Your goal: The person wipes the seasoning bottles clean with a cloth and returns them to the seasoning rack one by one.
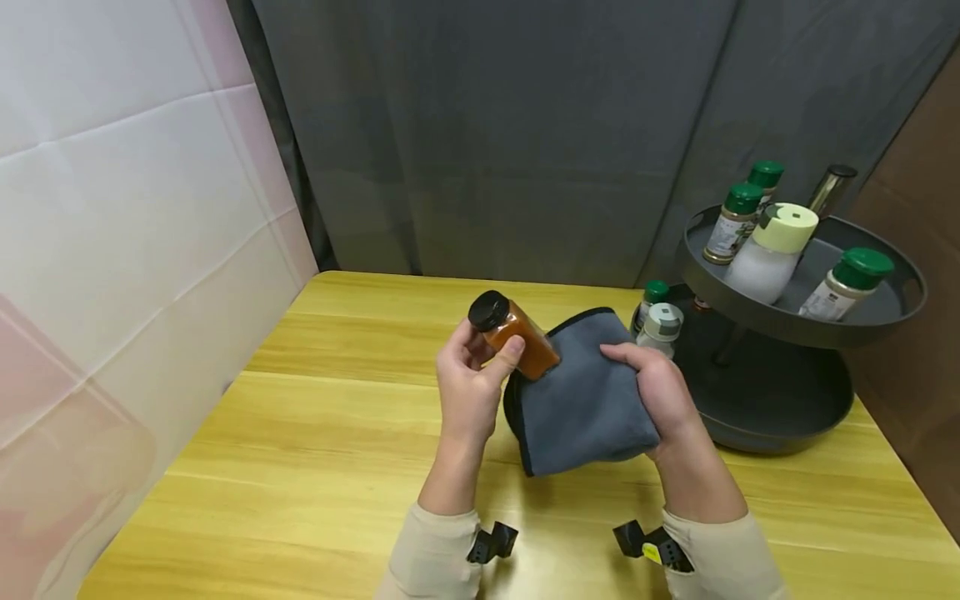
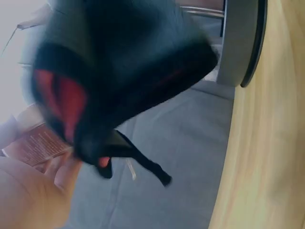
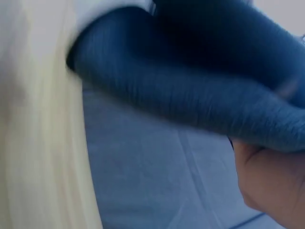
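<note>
In the head view a spice jar (image 1: 534, 343) with a black lid and orange-brown contents is tilted above the table. My left hand (image 1: 474, 375) grips it between thumb and fingers. A folded grey cloth (image 1: 588, 400) with black edging is held by my right hand (image 1: 663, 396), thumb on top and fingers underneath. The cloth lies against the lower end of the jar. In the left wrist view a printed label shows on the jar (image 2: 38, 143), and red shows inside a fold of the cloth (image 2: 128, 62). The right wrist view shows the blurred cloth (image 3: 190, 90) over my right hand (image 3: 271, 181).
A dark two-tier round rack (image 1: 780, 417) stands at the right. Its upper tray carries green-capped jars (image 1: 731, 229), a yellow-capped shaker (image 1: 772, 250) and a dark-topped bottle (image 1: 828, 190). More small jars (image 1: 662, 327) are by the lower tier. A grey curtain (image 1: 487, 142) hangs behind the wooden table (image 1: 315, 467).
</note>
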The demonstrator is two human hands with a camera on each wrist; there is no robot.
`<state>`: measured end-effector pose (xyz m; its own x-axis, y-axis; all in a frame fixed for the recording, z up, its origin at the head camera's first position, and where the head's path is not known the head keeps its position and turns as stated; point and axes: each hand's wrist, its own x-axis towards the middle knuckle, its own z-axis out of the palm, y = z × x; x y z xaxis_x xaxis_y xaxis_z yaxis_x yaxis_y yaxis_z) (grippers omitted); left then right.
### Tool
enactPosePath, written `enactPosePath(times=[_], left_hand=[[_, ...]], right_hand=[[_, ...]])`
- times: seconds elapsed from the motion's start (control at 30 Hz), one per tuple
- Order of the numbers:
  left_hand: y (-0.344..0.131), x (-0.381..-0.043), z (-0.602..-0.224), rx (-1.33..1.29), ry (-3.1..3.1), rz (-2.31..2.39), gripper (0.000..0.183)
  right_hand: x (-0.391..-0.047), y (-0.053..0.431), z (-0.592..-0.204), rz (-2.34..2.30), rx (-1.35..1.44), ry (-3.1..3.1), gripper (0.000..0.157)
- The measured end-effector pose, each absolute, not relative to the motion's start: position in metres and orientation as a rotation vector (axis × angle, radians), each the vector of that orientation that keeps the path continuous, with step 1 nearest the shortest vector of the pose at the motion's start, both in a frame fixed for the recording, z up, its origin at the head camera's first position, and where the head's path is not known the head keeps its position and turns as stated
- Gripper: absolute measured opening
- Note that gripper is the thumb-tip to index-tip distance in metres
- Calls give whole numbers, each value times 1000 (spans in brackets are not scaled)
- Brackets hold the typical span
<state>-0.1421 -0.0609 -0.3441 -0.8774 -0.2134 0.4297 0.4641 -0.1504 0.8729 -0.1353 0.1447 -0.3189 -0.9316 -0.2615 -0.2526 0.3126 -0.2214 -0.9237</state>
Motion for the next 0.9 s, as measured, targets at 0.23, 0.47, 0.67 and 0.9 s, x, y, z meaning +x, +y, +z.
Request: enactPosePath(times=[0.23, 0.47, 0.67, 0.9], left_hand=[[-57, -141, -341, -340, -1691, -2065, 44], [-62, -143, -342, -279, -1711, -2058, 38], [-66, -144, -343, -243, -1688, -2072, 38], [-71, -141, -342, -227, -1701, -2005, 35]], right_hand=[[-138, 132, -324, -2246, 81, 1628, 53], [-129, 134, -327, -2131, 17, 1726, 41], [-122, 146, -330, -2114, -18, 1680, 41], [-118, 158, -336, -2144, -55, 1603, 41]])
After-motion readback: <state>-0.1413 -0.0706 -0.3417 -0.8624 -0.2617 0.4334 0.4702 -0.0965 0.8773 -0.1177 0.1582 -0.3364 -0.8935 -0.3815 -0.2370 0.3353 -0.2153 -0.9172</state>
